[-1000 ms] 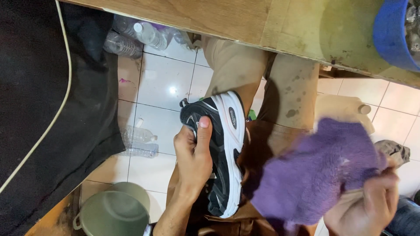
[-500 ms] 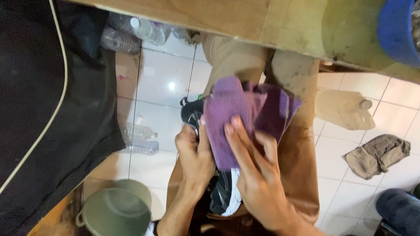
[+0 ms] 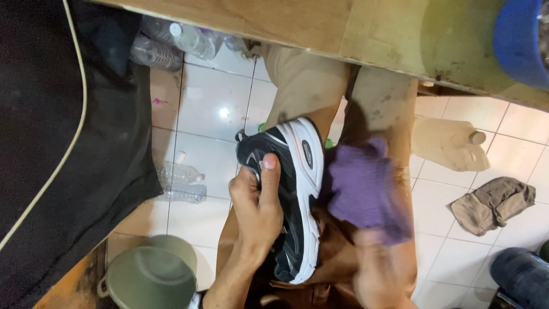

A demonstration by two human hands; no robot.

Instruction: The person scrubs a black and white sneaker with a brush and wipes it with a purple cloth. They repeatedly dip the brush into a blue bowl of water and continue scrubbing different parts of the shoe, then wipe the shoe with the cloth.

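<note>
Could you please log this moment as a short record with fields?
left hand: grips the shoe, thumb on its dark upper
right hand: blurred, holds the purple cloth beside the sole
shoe: black and white, lying on its side over the lap
floor: white tiles; clear bottles, a beige jug, a grey rag
lower left: a green pot
</note>
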